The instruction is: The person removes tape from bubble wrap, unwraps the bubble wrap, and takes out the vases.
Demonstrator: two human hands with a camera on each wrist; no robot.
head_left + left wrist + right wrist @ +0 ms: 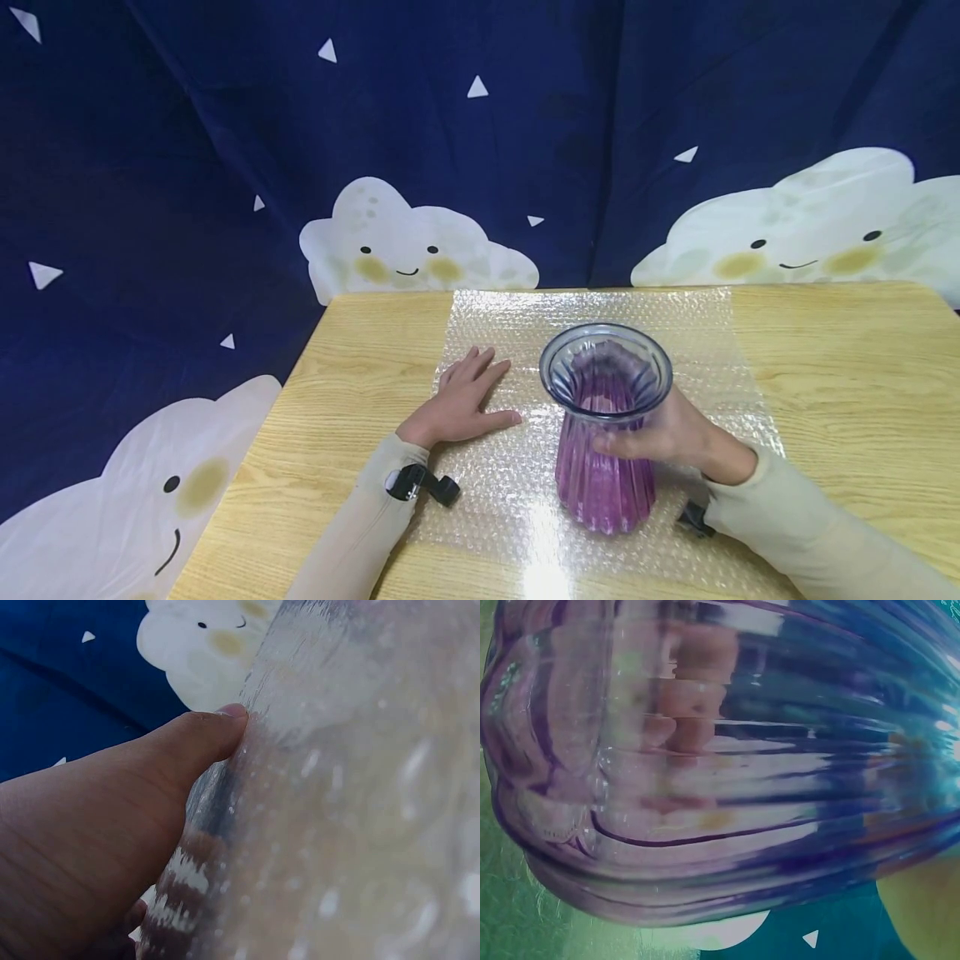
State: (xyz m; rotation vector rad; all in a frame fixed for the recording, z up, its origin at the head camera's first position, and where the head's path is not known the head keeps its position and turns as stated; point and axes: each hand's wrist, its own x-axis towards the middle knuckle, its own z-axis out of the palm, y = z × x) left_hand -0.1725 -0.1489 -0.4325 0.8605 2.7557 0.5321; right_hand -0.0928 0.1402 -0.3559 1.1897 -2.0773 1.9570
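Observation:
A ribbed glass vase (606, 487), purple low down and bluish at its flared rim, stands over the sheet of bubble wrap (502, 492). My right hand (678, 429) grips the vase round its upper body, thumb across the near side. Through the clear glass (780, 787) in the right wrist view, the far fingers show blurred. My left hand (463, 404) rests on the left part of the bubble wrap, palm down with fingers spread. In the left wrist view its thumb (202, 739) touches the wrap, which covers the right of that view.
The wooden table (862, 375) extends past the wrap on both sides. Behind it hangs a dark blue curtain (420, 125) printed with clouds and white triangles. A small black wrist camera (423, 483) is strapped over the left sleeve.

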